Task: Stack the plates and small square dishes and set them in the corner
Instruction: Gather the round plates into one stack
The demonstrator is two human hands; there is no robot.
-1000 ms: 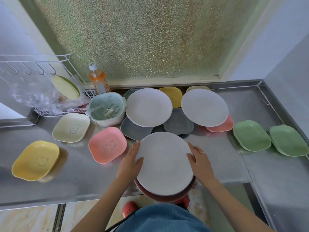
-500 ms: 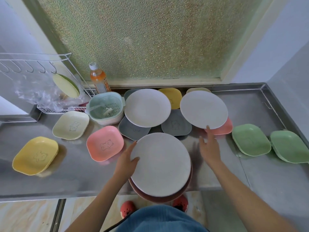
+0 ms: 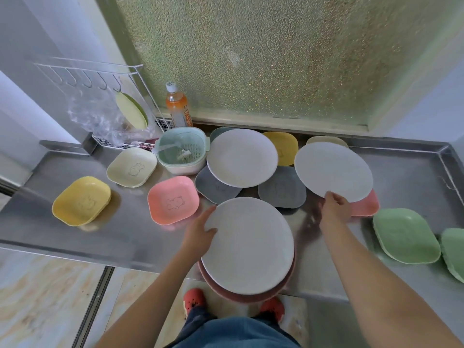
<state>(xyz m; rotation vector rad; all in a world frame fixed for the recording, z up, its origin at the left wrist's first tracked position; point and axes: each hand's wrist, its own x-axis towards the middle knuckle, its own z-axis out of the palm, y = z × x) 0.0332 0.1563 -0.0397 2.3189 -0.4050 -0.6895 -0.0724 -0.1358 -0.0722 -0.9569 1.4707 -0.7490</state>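
A white round plate (image 3: 248, 247) lies on a reddish plate (image 3: 241, 296) at the counter's front edge, overhanging it. My left hand (image 3: 199, 233) rests against the white plate's left rim. My right hand (image 3: 335, 209) grips the near edge of a second white plate (image 3: 334, 169), which sits tilted on a pink dish (image 3: 366, 205). A third white plate (image 3: 242, 156) lies over grey square dishes (image 3: 282, 188). More square dishes lie around: pink (image 3: 173, 199), yellow (image 3: 81, 200), cream (image 3: 131, 167), and green (image 3: 405, 234) on the right.
A steel counter (image 3: 411, 177) with a raised rim meets the walls at the back right corner. A mint strainer basket (image 3: 182, 149), an orange drink bottle (image 3: 177, 105) and a wire rack (image 3: 120, 136) with a plastic bag stand at the back left.
My right hand left the front plate's right rim, reached toward the back right and took hold of the second white plate's near edge. My left hand stayed on the front plate.
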